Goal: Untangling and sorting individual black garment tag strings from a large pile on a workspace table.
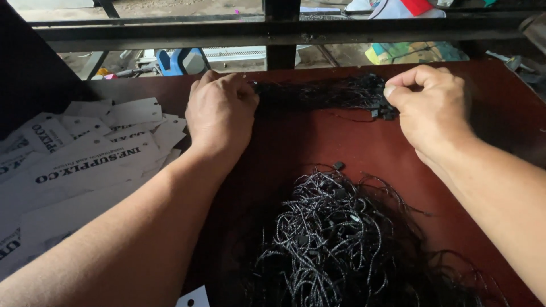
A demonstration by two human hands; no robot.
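Observation:
A long bundle of black cords [330,94] with small black plastic ends lies across the far side of a dark red-brown table [318,142]. My left hand [220,111] grips the bundle's left end with its fingers curled over it. My right hand [429,108] pinches the right end, thumb against forefinger, beside the plastic ends. Close to me a big loose heap of black-and-white speckled cords [335,239] lies on the table between my forearms.
Several white paper tags with black print [85,153] are piled at the left, one with a punched hole [193,298] at the near edge. A dark metal rail [273,31] runs behind the table, with blue and coloured items on the ground beyond.

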